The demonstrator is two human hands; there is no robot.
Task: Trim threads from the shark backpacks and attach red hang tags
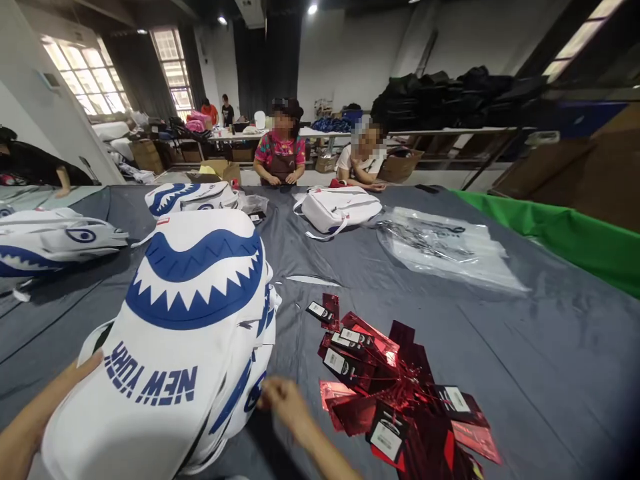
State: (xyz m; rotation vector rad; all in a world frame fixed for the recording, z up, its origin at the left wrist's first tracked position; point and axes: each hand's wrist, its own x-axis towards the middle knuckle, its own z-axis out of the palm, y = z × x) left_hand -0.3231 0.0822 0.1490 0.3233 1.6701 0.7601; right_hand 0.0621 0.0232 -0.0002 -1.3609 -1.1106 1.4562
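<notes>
A white backpack (pixel 185 347) with a blue shark-mouth print and "NEW YORK" lettering stands on the grey tabletop (pixel 540 347) right in front. The left hand (pixel 60 387) lies flat against its left side, fingers loose. The right hand (pixel 283 400) pinches at its lower right edge. Just beside it lies a heap of red hang tags (pixel 395 393). Farther off lie another white bag (pixel 337 208) and clear plastic bags (pixel 445 247).

white backpack (pixel 190 347) reads "NEW YORK", probably
</notes>
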